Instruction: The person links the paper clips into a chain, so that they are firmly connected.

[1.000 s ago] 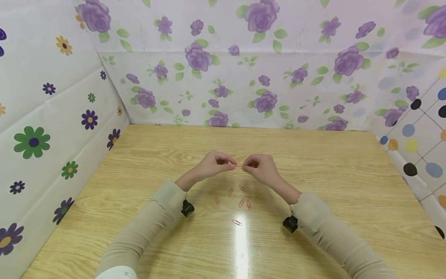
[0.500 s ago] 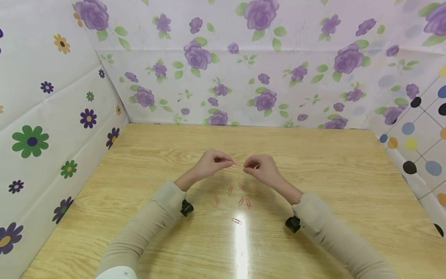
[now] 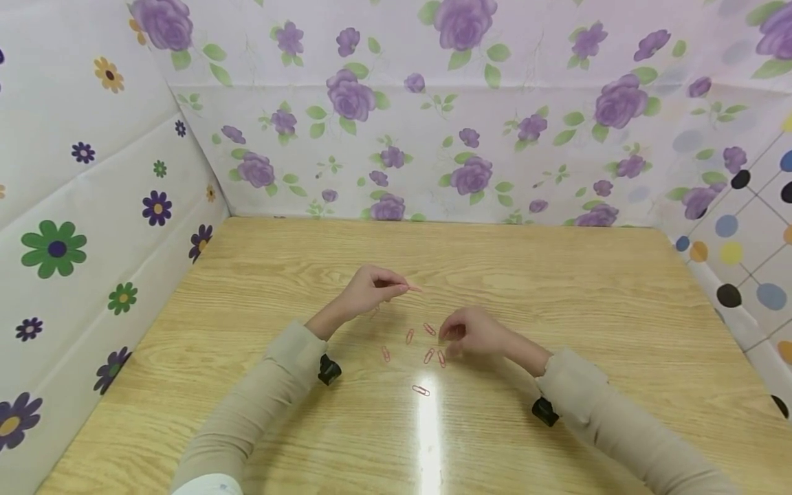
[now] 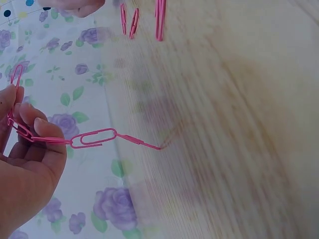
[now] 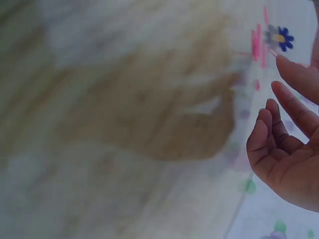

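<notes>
My left hand (image 3: 366, 289) pinches one end of a chain of linked pink paper clips (image 4: 98, 137) between thumb and fingertips. One clip sticks up beyond the fingertips, while the other links trail past the palm and hang down toward the table. My right hand (image 3: 476, 333) holds nothing; its fingers are loosely bent with thumb and forefinger apart (image 5: 294, 119). It is just right of several loose pink paper clips, nearest to one paper clip (image 3: 442, 358) and another paper clip (image 3: 430, 329).
More loose paper clips lie on the wooden table (image 3: 557, 275), including a paper clip (image 3: 386, 353) at the left and a paper clip (image 3: 421, 390) nearest the front. A flowered sheet (image 3: 396, 137) covers the back wall, with patterned sheets on both sides.
My right hand has let go of the chain's end and moved down and right to the loose clips. My left hand has shifted slightly left, still holding the chain.
</notes>
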A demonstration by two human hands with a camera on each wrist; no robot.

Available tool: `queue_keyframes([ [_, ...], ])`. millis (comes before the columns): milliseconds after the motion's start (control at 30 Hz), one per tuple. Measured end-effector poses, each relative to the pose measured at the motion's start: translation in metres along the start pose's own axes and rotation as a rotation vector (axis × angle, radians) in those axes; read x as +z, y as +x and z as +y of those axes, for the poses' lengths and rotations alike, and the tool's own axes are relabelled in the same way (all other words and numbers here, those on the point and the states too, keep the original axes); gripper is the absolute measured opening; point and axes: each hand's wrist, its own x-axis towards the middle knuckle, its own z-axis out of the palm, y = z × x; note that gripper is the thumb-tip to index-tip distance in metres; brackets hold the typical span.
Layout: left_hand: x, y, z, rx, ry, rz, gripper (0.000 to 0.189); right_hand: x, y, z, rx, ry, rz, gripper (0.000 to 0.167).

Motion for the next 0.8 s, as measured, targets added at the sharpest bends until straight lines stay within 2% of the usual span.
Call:
queue_keyframes([
  [167,0.001,-0.004,0.016,0.012,-0.024,-0.019,0.018,0.007,-0.003,0.002,-0.009,0.016,-0.02,0.023],
  [333,0.001,-0.005,0.017,0.007,-0.046,-0.023,0.018,0.011,-0.004,0.0,-0.008,-0.014,-0.002,0.025],
  [533,0.001,-0.005,0.016,0.02,-0.055,-0.029,0.017,0.015,-0.005,-0.003,-0.009,-0.061,0.002,0.018],
  [800,0.002,-0.004,0.016,0.036,-0.055,-0.033,0.017,0.017,-0.005,-0.001,0.007,-0.017,0.003,0.015],
])
